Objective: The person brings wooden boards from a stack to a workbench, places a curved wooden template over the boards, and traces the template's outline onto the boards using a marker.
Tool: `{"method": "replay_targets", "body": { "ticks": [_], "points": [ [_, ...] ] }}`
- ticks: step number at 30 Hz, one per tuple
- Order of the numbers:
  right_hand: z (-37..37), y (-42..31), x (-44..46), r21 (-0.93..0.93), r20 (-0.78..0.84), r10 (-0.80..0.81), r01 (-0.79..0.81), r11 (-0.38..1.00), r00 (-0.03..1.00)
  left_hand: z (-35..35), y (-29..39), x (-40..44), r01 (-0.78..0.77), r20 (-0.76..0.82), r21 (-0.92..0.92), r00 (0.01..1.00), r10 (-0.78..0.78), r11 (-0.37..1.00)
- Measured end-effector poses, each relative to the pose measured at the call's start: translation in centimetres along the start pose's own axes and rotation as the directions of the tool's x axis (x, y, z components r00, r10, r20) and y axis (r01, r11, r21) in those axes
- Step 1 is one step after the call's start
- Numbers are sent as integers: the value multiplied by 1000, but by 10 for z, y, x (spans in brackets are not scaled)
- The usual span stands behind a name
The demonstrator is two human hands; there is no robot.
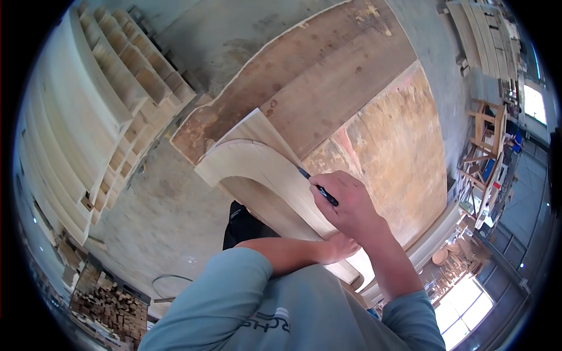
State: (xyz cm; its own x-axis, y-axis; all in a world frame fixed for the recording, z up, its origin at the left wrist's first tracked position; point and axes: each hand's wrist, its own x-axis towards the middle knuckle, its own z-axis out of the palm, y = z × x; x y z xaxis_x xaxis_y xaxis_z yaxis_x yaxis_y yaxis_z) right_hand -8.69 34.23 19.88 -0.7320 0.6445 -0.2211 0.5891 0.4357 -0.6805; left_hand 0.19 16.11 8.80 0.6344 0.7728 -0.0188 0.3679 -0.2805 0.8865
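Note:
A pale curved wooden piece, shaped like an arch, lies on a flat wooden board whose corner shows beyond its outer curve. My right hand is closed around a slim black pen-like tool. The tool's dark tip meets the outer edge of the curved piece; whether it is a pen or a knife I cannot tell. Lower down, my left hand grips the curved piece near its long side. The right forearm crosses close to that hand, and its fingers are partly hidden.
Under the work is a large worn brown panel with a lighter, stained sheet on the right. Stacked curved wooden frames stand at left. Offcuts fill a crate at lower left. Wooden racks stand far right.

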Motion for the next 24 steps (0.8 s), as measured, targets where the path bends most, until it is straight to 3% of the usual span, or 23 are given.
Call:
{"method": "replay_targets", "body": {
  "ticks": [1, 4, 5, 7, 10, 13, 16, 17, 19, 20, 21, 22, 23, 24],
  "points": [
    [-2, 2, -6, -9, 17, 6, -6, 1000, 1000, -5, 2, -1, 13, -60, 21, 998, -12, 1000],
    [-11, 0, -20, 3, 35, 74, -74, 997, 997, -16, 2, 8, 106, 159, -73, 983, -93, 992],
    [-10, 1, -23, 3, 28, 82, -83, 997, 996, -12, 2, 6, 179, 95, -268, 983, -159, 947],
    [-6, 5, -31, 43, -29, 57, -55, 998, 998, -9, 2, 2, 229, 59, -455, 972, -228, 860],
    [-7, 11, -46, 38, -14, 101, -101, 994, 995, -4, -1, -2, 207, 48, -476, 976, -210, 855],
    [-13, 14, -57, 10, 13, 126, -126, 992, 992, 3, -6, -2, 70, -26, -452, 995, -92, 889],
    [-9, 17, -63, 63, -32, 123, -120, 991, 992, -2, -3, 4, 113, 91, -213, 991, -96, 970],
    [-9, 18, -68, 64, -40, 129, -126, 990, 991, -23, 1, 7, 251, 147, -395, 967, -209, 884],
    [-10, 20, -80, 64, -61, 149, -145, 987, 987, -20, 2, 9, 381, 230, -547, 925, -303, 745],
    [-11, 21, -87, 65, -66, 155, -151, 986, 986, -7, -4, 12, 274, 166, -384, 960, -226, 882],
    [-14, 22, -97, 54, -49, 196, -193, 980, 979, 6, -5, 12, 213, 145, -293, 974, -176, 932],
    [-18, 23, -105, 42, -32, 236, -234, 971, 971, 9, -5, 11, 149, 123, -198, 984, -126, 969],
    [-23, 25, -112, 41, -38, 242, -241, 970, 969, -4, -2, 9, 30, 116, 71, 993, -38, 997],
    [-29, 27, -119, -35, 20, 310, -309, 950, 951, -14, -2, 9, -37, 125, 203, 992, 12, 978]
  ]
}}
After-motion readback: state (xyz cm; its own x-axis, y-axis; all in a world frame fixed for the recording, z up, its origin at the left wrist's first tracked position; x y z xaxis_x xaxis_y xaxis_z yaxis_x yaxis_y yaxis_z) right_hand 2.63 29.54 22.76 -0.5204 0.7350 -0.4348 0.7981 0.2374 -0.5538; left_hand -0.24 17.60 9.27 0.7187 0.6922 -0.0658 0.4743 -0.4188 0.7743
